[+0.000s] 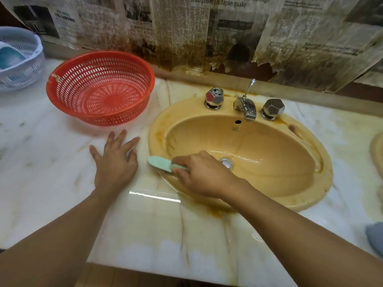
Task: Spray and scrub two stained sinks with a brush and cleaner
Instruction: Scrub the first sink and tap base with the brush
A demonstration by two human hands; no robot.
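Backdrop: the wall behind is covered with torn newspaper [228,38], browned and peeling along its lower edge
Counter: a pale marble-look counter [62,183] is streaked with orange-brown marks around the basin
Sink: a yellow oval sink [323,183] is set into the counter; rust-coloured stains are seen on its rim at 2 o'clock and along its near edge at 6 to 7 o'clock
Fittings: a chrome tap [246,108] is mounted at the sink's 12 o'clock, with the left knob [214,97] and the right knob [273,108] set on either side; the drain [226,163] is seen low in the bowl
Brush: a pale green brush [158,163] is held against the sink's rim at about 8 o'clock, its head pointed toward 9 o'clock
Right hand: the brush handle is gripped by the right hand [205,175], fingers curled round it
Left hand: the left hand [116,162] is laid flat on the counter just beside the sink at its 9 o'clock, fingers straight and spread, nothing held
Baskets: a red basket [99,88] is stood on the counter at the sink's 10 o'clock; a white basket [24,73] is cut off by the frame's left edge
Second sink: part of another yellow sink [378,154] is glimpsed at the frame's 3 o'clock edge
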